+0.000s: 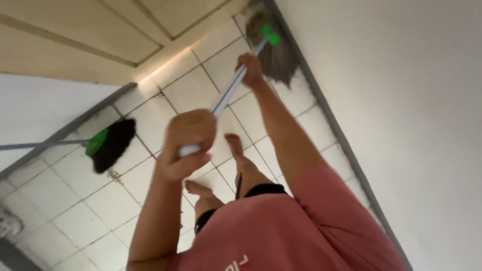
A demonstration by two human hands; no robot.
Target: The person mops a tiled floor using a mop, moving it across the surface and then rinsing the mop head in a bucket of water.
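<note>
Head: mop (273, 52) between 2 hands (188, 145)

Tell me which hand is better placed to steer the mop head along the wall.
Right hand, likely: it grips the handle low, near the mop head. Left hand only holds the top end.
</note>
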